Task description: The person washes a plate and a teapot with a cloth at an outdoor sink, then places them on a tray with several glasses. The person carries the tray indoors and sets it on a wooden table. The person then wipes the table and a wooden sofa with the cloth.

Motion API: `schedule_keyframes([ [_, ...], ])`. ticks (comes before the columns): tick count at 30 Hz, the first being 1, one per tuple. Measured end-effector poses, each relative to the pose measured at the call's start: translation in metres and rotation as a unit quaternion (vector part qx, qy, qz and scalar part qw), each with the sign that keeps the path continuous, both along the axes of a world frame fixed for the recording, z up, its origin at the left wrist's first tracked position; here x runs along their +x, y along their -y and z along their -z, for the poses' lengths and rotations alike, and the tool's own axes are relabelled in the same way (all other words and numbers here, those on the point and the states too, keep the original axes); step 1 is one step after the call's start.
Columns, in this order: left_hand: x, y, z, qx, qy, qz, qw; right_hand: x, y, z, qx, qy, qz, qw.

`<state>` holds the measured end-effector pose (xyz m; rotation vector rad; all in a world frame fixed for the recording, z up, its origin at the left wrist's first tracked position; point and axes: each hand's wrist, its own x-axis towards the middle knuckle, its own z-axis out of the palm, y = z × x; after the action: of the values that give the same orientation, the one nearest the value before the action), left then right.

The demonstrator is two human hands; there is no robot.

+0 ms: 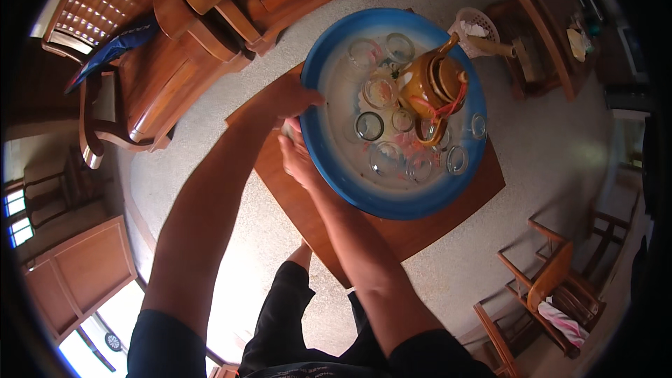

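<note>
A large round enamel tray (336,168) with a blue rim and a pale floral middle is over the wooden table. My left hand (291,97) grips its left rim, thumb on top and fingers underneath. Just below it, my right hand (299,160) is by the rim, partly hidden under the tray. A small pale patch shows between my hands, too unclear to name. On the tray a brown glazed teapot (428,84) with red cord around its handle and lid stands among several clear glass cups, including a dark-rimmed glass cup (369,126).
The square wooden table (441,226) extends below the tray. A carved wooden sofa (173,84) is at upper left. Beyond the tray are a pink plastic wastebasket (478,26) and a wooden cabinet (541,37). Wooden chairs (551,273) stand at lower right.
</note>
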<state>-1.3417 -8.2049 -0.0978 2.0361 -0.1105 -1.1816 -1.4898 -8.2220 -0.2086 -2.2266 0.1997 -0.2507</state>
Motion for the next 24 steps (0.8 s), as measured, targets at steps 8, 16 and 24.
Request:
schedule_keyframes([
  [8, 0.005, -0.02, 0.035, -0.014, -0.058, 0.018, 0.998, -0.098, -0.077, 0.015, -0.183, 0.024, -0.206, 0.961],
  [16, -0.038, -0.042, 0.054, -0.043, -0.111, -0.07, 0.99, -0.31, 0.091, 0.008, -0.214, -0.091, -0.086, 0.969],
  [24, -0.075, -0.098, 0.087, -0.053, -0.154, -0.12, 0.979, -0.277, 0.348, 0.013, -0.293, -0.175, 0.254, 0.905],
])
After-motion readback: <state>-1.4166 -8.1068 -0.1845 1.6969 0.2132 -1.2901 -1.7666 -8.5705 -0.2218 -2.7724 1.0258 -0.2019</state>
